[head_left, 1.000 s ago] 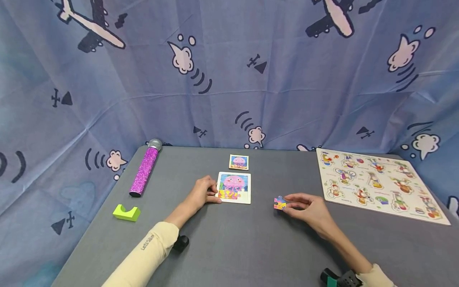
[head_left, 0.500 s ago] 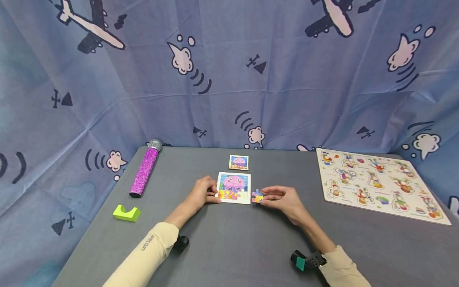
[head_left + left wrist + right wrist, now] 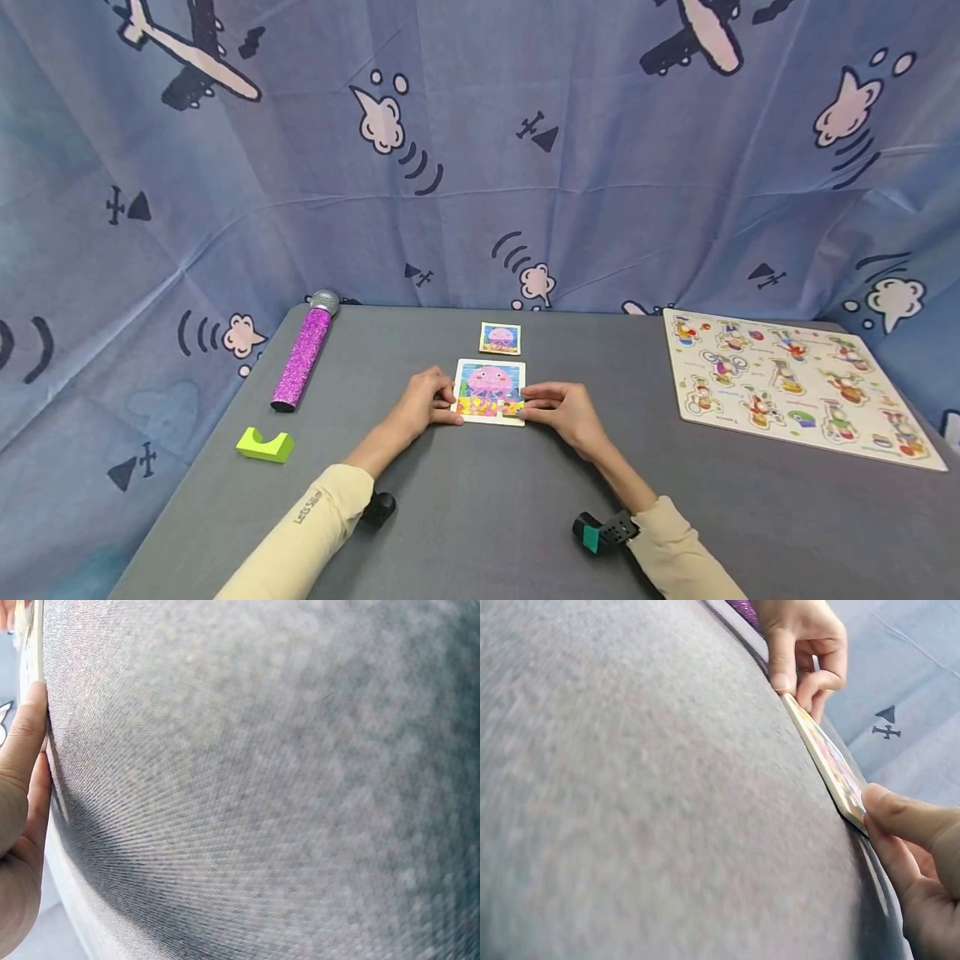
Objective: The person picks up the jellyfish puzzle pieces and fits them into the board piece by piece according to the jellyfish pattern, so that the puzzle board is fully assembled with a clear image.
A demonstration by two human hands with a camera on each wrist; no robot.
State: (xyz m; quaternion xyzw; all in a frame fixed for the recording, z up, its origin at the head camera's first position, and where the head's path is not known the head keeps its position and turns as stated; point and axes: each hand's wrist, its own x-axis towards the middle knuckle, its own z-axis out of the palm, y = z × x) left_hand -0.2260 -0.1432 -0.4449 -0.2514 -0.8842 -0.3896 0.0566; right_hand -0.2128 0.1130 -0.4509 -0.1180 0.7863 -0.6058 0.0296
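A white-framed jigsaw board (image 3: 491, 379) with a pink jellyfish picture lies flat on the grey table. My left hand (image 3: 417, 405) holds its left edge between thumb and fingers, also seen in the right wrist view, where the left thumb (image 3: 781, 664) touches the board's far end. Over the board's lower right corner, my right hand (image 3: 567, 414) pinches a small jigsaw piece (image 3: 513, 408), partly covered by the fingertips. A thin pale gap shows beside that piece; whether it lies flat in the frame I cannot tell.
A small jellyfish picture card (image 3: 499, 339) lies just behind the board. At the left are a glittery purple microphone (image 3: 306, 354) and a lime-green block (image 3: 265, 446) with a curved notch. A large wooden picture board (image 3: 795, 387) lies at the right. A blue curtain (image 3: 465, 167) hangs behind the table.
My right hand has carried the jigsaw piece leftward from the open table onto the jigsaw board's lower right corner. The left hand has stayed at the board's left edge.
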